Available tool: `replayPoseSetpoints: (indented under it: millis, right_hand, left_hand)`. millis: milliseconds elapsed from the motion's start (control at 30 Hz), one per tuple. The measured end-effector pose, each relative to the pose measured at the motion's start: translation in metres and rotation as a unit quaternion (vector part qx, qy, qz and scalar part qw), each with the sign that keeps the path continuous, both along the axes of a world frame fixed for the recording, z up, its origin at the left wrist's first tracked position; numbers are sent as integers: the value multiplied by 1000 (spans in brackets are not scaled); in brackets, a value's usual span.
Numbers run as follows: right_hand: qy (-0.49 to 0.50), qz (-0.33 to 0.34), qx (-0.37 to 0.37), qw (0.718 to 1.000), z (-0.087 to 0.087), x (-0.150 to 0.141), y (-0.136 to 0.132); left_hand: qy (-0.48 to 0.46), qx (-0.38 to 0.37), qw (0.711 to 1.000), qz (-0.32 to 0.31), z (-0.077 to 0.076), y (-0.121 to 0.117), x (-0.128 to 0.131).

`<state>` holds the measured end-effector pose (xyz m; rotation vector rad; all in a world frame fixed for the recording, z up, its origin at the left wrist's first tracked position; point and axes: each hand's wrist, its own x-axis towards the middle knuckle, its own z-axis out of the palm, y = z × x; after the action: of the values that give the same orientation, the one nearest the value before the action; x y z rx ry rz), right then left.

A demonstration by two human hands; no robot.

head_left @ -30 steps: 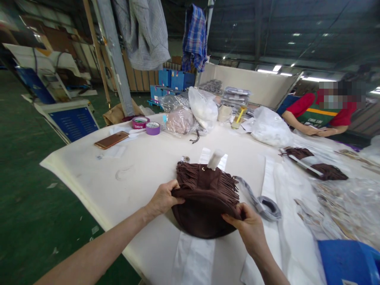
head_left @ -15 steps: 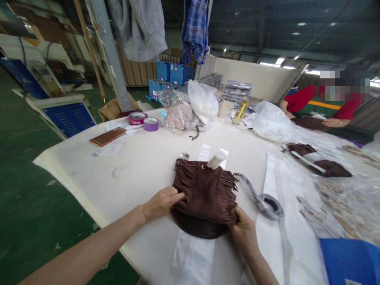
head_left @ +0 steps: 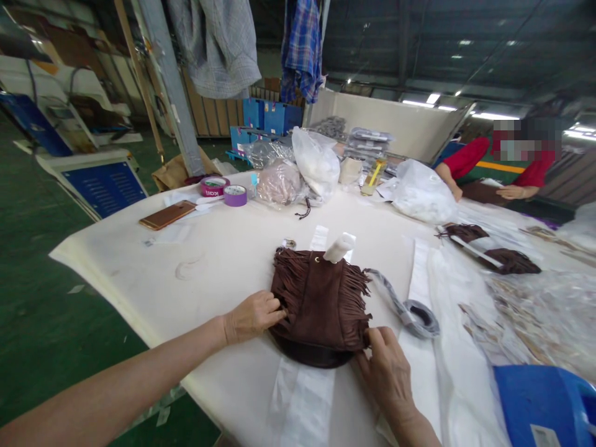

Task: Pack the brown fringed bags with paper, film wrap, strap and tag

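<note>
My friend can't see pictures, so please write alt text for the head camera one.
Left hand and right hand hold a fringed brown bag on a white table. A phone and two tape rolls lie farther back.

A dark brown, suede-looking fringed bag [head_left: 321,304] lies on the bench [head_left: 223,267] just below the centre of the frame, plain middle panel facing up, top edge toward the upper frame. Strips of fringe hang loosely down both sides. A small metal eyelet [head_left: 317,260] and an upright white-wrapped piece [head_left: 338,248] show at the top; the smooth, darker rounded base [head_left: 316,355] faces the lower frame. A grey-wrapped strap [head_left: 421,320] curls at its right.
</note>
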<state>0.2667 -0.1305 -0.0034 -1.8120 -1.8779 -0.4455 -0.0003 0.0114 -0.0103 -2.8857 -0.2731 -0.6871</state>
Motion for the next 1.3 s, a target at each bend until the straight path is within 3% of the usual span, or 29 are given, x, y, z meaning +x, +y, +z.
replayPoseSetpoints:
  millis: [100,167,233,367,500,700,800,900,1000,1067,1133,1200,1300]
  right_hand:
    - [-55,34,65,996,28,-17,6]
    - [-83,128,35,988,45,-29,14]
    - [-97,215,-24,972,51,-36,22]
    - [-104,291,-87,947,26,-28,29]
    - [-124,297,-100,941,-5,-16,24]
    - [-128,285,-81,947,-7,-21,22]
    - [-142,271,-79,949,-4,-25,22]
    - [-149,265,-70,950,-3,-28,22]
    - [-135,267,-57,952,-5,-33,24]
    - [-109,267,-36,957,-8,-34,25]
    - [-93,276,-14,957,-12,-33,25]
    - [-94,286,-8,953,-14,-30,25]
    - [-101,295,-43,949,-12,-28,23]
  left_hand:
    - [16,2,1000,-12,4,1,2]
    - [22,0,1000,-16,7,1,3]
    - [28,-5,999,-15,9,1,2]
    - [36,-21,999,-11,7,3,-2]
    - [19,-39,999,4,-2,4,-6]
    - [-23,-53,997,50,-10,3,-15]
    - [-33,-65,994,82,-1,-8,-31]
    - [-90,-95,980,148,25,-34,-38]
    - [-155,-124,972,123,58,-65,-11]
    - [-143,-135,976,91,69,-77,22]
    - [-79,-160,978,107,64,-77,54]
    - [-12,-195,967,163,48,-69,74]
    - [25,-243,946,215,23,-60,82]
